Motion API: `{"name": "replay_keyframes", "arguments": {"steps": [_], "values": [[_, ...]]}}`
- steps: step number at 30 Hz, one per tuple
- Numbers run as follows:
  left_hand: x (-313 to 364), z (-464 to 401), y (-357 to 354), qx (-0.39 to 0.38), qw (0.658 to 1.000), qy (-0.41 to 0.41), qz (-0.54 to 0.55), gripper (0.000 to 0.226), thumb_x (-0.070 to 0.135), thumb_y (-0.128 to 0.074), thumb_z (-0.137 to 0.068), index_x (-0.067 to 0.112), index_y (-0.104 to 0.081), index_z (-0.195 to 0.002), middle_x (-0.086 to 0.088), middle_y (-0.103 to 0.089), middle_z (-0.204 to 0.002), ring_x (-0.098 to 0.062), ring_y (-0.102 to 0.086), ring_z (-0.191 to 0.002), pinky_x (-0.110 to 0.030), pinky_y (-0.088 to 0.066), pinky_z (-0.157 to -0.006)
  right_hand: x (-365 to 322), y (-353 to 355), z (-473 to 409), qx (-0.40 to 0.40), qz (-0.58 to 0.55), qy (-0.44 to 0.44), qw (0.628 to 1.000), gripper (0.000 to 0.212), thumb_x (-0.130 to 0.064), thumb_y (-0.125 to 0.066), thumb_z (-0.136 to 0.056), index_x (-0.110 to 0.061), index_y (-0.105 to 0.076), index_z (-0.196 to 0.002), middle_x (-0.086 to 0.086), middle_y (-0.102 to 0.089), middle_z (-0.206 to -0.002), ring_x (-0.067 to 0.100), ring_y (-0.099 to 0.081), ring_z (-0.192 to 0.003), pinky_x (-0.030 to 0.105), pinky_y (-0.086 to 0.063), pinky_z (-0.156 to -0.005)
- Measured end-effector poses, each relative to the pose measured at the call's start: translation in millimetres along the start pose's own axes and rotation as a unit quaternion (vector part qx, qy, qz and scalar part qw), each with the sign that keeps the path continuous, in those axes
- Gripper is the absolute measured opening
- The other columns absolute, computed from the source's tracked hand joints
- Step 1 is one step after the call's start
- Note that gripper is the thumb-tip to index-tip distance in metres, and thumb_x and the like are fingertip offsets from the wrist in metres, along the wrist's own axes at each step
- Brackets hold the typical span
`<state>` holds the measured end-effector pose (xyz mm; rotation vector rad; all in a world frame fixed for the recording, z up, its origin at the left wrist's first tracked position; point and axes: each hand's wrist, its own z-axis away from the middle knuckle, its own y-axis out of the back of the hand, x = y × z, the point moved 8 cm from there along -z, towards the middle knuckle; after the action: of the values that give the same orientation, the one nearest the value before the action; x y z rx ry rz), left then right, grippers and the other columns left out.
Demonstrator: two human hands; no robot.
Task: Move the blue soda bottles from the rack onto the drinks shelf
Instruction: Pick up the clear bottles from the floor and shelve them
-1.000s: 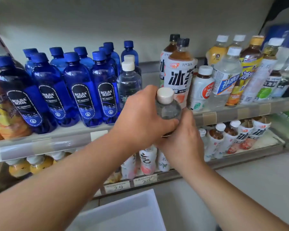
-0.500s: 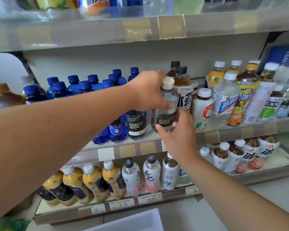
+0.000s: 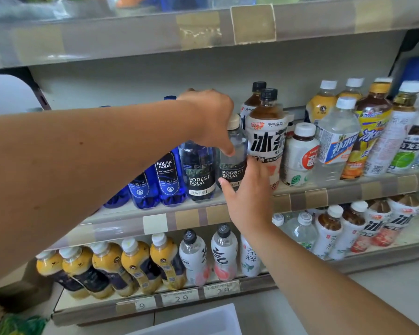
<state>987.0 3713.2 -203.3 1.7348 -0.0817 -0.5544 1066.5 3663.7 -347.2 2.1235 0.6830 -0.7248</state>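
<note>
Between our two hands stands a clear Forest Soda bottle [image 3: 234, 163] on the middle shelf [image 3: 307, 201]. Our left hand [image 3: 209, 119] reaches over from above, fingers curled down round its neck just under the cream cap. Our right hand [image 3: 248, 197] comes up from below, fingers straight and loosely spread, its fingertips [image 3: 224, 183] touching the dark label. Just left of the left hand stands a second Forest Soda bottle [image 3: 198, 172], then the blue soda bottles [image 3: 166, 180], partly hidden behind our forearm.
</note>
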Motion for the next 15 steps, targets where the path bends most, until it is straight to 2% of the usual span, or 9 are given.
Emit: {"name": "replay_keyframes", "arguments": {"steps": [5, 7, 11, 15], "values": [[0.9, -10.3, -2.9, -0.019, 0.999, 0.0, -0.028, 0.063, 0.073, -0.069, -0.059, 0.018, -0.064, -0.091, 0.002, -0.062, -0.076, -0.022, -0.057, -0.07, -0.03, -0.04, -0.057, -0.2, -3.2, 2.2, 0.021, 0.05, -0.038, 0.998, 0.072, -0.043, -0.074, -0.082, -0.017, -0.044, -0.142, 0.007, -0.045, -0.137, 0.03, -0.058, -0.118, 0.042, -0.055, -0.084], [0.8, -14.2, -6.2, -0.032, 0.999, 0.008, -0.027, 0.063, 0.071, -0.07, -0.058, 0.017, -0.066, -0.089, 0.001, -0.064, -0.077, -0.023, -0.059, -0.071, -0.028, -0.039, -0.055, 1.0, -5.6, 2.1, 0.022, 0.069, -0.046, 0.996, 0.073, -0.042, -0.074, -0.082, -0.018, -0.043, -0.144, 0.007, -0.046, -0.133, 0.03, -0.058, -0.115, 0.042, -0.055, -0.079], [0.1, -25.4, -12.0, -0.044, 0.999, 0.019, -0.004, 0.06, 0.065, -0.076, -0.059, 0.014, -0.062, -0.085, -0.001, -0.058, -0.075, -0.024, -0.058, -0.076, -0.031, -0.04, -0.056, -1.7, -11.7, 0.0, 0.029, 0.068, -0.019, 0.997, 0.073, -0.032, -0.071, -0.087, -0.018, -0.035, -0.15, 0.009, -0.051, -0.132, 0.029, -0.061, -0.111, 0.039, -0.054, -0.07], [-5.0, -34.3, -14.7, -0.044, 0.998, 0.037, 0.028, 0.055, 0.059, -0.082, -0.058, 0.013, -0.064, -0.08, -0.004, -0.065, -0.075, -0.024, -0.062, -0.072, -0.032, -0.048, -0.058, -1.4, -16.1, -2.5, 0.021, 0.075, -0.002, 0.997, 0.073, -0.03, -0.068, -0.089, -0.02, -0.033, -0.152, 0.005, -0.049, -0.138, 0.026, -0.063, -0.111, 0.036, -0.054, -0.064]]}}
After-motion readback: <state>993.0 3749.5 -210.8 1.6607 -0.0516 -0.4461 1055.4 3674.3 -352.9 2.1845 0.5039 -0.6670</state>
